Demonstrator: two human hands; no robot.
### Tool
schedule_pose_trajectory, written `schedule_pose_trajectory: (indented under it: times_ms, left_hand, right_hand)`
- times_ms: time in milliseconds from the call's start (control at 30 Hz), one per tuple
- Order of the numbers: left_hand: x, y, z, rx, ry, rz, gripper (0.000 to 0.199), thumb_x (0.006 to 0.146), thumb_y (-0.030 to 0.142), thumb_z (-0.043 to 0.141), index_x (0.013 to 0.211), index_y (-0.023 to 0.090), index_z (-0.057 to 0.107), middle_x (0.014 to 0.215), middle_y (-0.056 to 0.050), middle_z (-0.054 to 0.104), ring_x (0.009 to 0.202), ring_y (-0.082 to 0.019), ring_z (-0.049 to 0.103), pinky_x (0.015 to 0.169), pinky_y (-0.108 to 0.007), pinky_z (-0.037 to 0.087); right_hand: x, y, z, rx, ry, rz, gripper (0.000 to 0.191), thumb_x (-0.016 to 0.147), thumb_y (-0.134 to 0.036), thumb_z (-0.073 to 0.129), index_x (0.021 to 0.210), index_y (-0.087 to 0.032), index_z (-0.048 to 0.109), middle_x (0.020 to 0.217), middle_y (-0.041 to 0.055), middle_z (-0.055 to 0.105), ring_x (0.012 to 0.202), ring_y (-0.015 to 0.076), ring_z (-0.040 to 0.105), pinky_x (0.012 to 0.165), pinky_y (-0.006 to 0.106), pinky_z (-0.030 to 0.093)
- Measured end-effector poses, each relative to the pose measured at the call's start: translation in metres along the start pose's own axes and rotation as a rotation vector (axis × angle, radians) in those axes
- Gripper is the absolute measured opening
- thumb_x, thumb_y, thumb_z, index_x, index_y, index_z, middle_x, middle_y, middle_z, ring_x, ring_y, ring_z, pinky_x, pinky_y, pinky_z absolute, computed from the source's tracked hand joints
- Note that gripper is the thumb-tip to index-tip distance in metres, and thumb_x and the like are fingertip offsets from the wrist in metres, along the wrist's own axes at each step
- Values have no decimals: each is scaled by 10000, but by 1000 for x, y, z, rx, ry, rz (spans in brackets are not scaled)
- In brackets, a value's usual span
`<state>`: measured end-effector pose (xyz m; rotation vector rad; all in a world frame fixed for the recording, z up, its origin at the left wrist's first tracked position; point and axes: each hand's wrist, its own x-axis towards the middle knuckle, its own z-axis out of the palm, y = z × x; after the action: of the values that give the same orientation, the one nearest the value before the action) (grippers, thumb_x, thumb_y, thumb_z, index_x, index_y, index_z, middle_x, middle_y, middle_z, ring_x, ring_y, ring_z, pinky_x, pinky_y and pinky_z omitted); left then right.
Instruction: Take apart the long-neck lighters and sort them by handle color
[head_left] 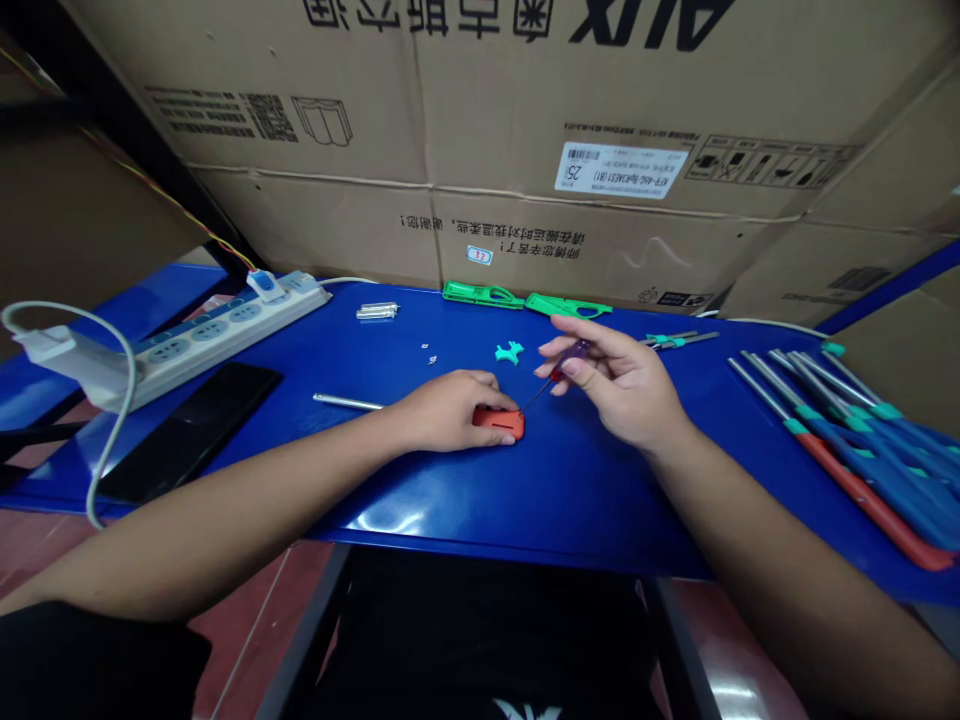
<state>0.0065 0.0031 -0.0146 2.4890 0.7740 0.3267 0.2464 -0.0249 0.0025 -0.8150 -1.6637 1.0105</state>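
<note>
Right hand (pixel 626 385): thumb and fingers close around the purple-and-red handle of a screwdriver (pixel 568 362), its thin shaft slanting down and to the left.
Left hand (pixel 448 412): fingers and thumb clamp an orange casing (pixel 508 424) against the blue table (pixel 465 510), covering part of it.
Orange casing: lies near the middle of the table, a dark slot facing up, the screwdriver's tip at its right end.
Metal rod (pixel 343 402): runs out of sight behind the left hand; whether it joins the casing cannot be told.
Small green piece (pixel 508 352): sits just beyond the casing; tiny pale bits (pixel 432 360) lie to its left.
Back edge: silver cylinders (pixel 376 312) lie left of two bright green shells (pixel 484 294), near a large printed cardboard box (pixel 487 130).
Right side: thin rods with green parts (pixel 679 341) lie near a row of blue-handled tools (pixel 892 440) and one red-handled tool (pixel 870 500).
Left side: a black phone (pixel 193 430) rests beside a white power strip (pixel 217 340) with a plug (pixel 264 285) in it.
</note>
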Motion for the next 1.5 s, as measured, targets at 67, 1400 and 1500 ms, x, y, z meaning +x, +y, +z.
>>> schedule_pose_trajectory:
  times_ms: [67, 1400, 1500]
  left_hand:
    - [0, 0, 0, 4, -3, 2, 387, 879, 459, 714, 1185, 225, 750, 1008, -70, 691, 913, -197, 654, 870, -318, 490]
    - [0, 3, 2, 55, 29, 42, 360, 871, 422, 705, 1146, 191, 737, 985, -72, 685, 903, -209, 651, 842, -315, 495]
    - [1, 4, 6, 32, 96, 62, 322, 854, 410, 711, 1084, 186, 737, 1041, -76, 714, 985, -228, 651, 885, -329, 501]
  right_hand:
    - [-1, 0, 1, -2, -18, 9, 420, 930, -391, 682, 1341, -313, 638, 1130, 50, 729, 920, 183, 737, 717, 326, 648]
    - [14, -37, 1, -991, -181, -242, 318, 909, -513, 655, 904, -222, 782, 767, 46, 749, 726, 200, 687, 664, 323, 497]
    - [33, -53, 16, -1304, -313, -167, 621, 879, -725, 550, 617, -187, 715, 557, 74, 631, 628, 219, 633, 559, 308, 369]
